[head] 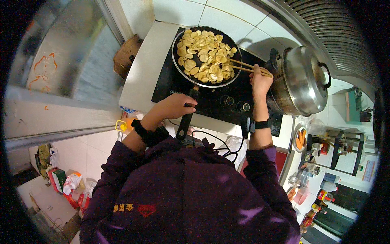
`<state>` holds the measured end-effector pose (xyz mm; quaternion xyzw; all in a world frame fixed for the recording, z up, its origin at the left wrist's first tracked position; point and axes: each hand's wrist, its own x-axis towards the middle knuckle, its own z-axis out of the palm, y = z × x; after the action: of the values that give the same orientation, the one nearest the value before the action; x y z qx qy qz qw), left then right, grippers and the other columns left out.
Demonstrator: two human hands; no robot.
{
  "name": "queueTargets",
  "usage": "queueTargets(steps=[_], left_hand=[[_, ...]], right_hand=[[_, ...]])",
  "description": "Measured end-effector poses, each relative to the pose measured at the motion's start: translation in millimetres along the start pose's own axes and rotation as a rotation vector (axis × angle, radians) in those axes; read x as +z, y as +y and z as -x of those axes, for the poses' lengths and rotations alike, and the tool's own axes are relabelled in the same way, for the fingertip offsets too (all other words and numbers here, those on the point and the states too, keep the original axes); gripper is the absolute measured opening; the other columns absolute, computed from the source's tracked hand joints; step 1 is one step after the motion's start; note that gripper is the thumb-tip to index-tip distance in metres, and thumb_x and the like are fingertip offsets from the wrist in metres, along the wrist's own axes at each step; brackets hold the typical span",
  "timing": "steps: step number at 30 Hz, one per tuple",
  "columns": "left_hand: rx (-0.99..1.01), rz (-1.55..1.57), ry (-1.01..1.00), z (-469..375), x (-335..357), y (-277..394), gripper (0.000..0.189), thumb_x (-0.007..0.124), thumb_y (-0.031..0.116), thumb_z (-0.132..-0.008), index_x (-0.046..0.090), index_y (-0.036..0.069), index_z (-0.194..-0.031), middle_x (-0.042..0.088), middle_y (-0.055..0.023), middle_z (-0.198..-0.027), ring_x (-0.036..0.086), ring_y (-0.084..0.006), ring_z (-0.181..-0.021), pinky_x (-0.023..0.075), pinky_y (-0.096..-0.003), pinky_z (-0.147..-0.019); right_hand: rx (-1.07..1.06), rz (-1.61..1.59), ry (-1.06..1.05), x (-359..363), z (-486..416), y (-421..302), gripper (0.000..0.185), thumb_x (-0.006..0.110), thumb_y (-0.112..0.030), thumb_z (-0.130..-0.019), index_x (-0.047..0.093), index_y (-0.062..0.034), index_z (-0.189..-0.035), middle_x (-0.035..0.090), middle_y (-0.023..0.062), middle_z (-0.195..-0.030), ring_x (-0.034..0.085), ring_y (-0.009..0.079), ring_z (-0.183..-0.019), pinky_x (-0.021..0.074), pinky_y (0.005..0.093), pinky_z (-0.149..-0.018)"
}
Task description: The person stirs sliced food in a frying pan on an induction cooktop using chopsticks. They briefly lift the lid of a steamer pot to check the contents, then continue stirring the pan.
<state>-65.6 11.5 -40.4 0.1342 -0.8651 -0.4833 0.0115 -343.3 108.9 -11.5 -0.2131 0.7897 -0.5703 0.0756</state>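
Note:
A black frying pan (195, 80) rests on the black glass cooktop (166, 80), full of thin pale-yellow slices (199, 45), perhaps potato. Its black handle (184, 125) points toward my body, and my left hand (176, 106) is closed around it near the pan. In my right hand (262, 80) I hold a pair of wooden chopsticks (245, 66). Their tips are in among the slices at the pan's right side. Both wrists wear black straps.
Right of the pan stands a large lidded steel pot (304, 82) with black handles. Two control knobs (243, 106) sit at the cooktop's front. Farther right, a plate (300, 138) holds orange pieces. Black cables (224, 141) hang before me. A ribbed range hood (326, 33) is overhead.

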Motion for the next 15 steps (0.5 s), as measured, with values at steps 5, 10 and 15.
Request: queueTargets(steps=[5,10,15], left_hand=[[0.051,-0.025,-0.001,-1.5,0.0,-6.0,0.031,0.059,0.027,-0.080,0.061,0.004,-0.100,0.063,-0.0151,-0.095,0.059,-0.0316,-0.089,0.0468,-0.0370,-0.079],[0.095,0.006,0.002,-3.8,-1.1,-9.8,0.030,0.060,0.026,-0.079,0.061,0.003,-0.098,0.063,-0.0164,-0.090,0.060,-0.0321,-0.084,0.0475,-0.0376,-0.074],[0.117,-0.002,0.020,-1.9,-1.1,-14.0,0.031,0.060,0.025,-0.078,0.061,0.003,-0.099,0.063,-0.0179,-0.086,0.061,-0.0323,-0.079,0.0477,-0.0383,-0.070]], right_hand=[[0.024,-0.225,-0.127,14.4,0.7,-2.8,0.023,0.062,-0.015,-0.080,0.061,0.0044,-0.067,0.056,0.0024,-0.055,0.047,0.0082,-0.045,0.0378,0.0236,-0.042],[-0.083,0.015,-0.046,62.8,0.1,11.8,0.021,0.060,-0.016,-0.082,0.060,0.0030,-0.074,0.054,0.0041,-0.054,0.046,0.0095,-0.040,0.0349,0.0246,-0.038],[0.006,-0.118,-0.233,56.9,16.0,0.3,0.019,0.061,-0.015,-0.081,0.059,0.0033,-0.074,0.055,0.0041,-0.056,0.049,0.0095,-0.043,0.0382,0.0221,-0.040]])
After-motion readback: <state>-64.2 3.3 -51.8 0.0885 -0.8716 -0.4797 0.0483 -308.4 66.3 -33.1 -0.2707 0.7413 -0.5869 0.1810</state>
